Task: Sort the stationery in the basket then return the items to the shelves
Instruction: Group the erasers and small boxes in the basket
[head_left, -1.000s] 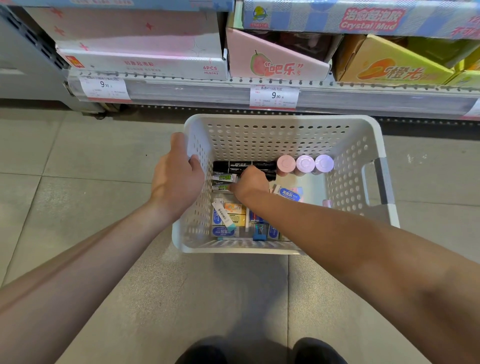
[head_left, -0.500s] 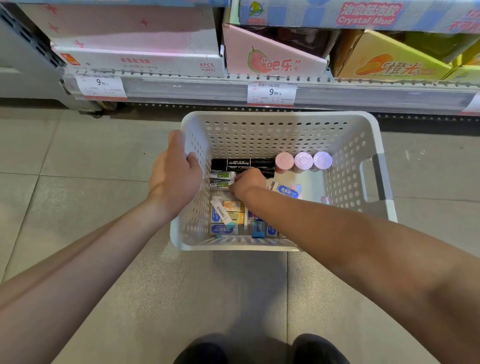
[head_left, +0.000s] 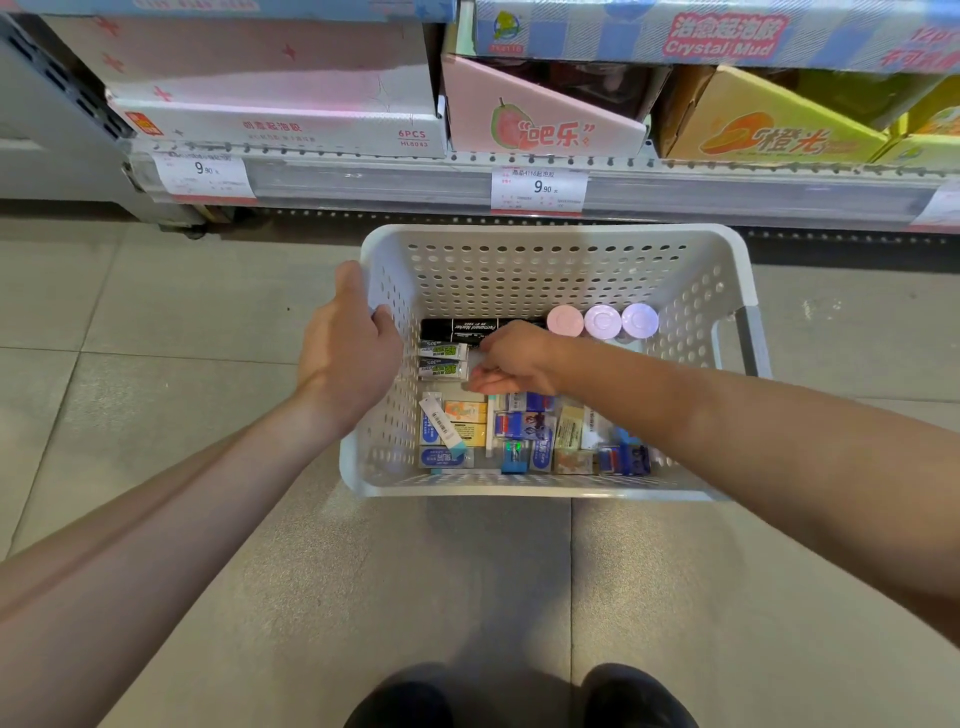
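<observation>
From the head view, the left hand (head_left: 349, 349) grips the left rim of the white basket (head_left: 727, 312) standing on the floor, steadying it. The right hand (head_left: 511, 358) reaches down among the stationery beside the green-labelled erasers (head_left: 443, 359) (fingers curled, whether pinching anything I cannot tell); best to group like with like before lifting anything out.

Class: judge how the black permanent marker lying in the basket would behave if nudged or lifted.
The black permanent marker looks round-barrelled and lies flat, so it may roll when nudged. It appears rigid plastic, probably stiff and light. Its glossy casing could be slightly slippery.
</observation>
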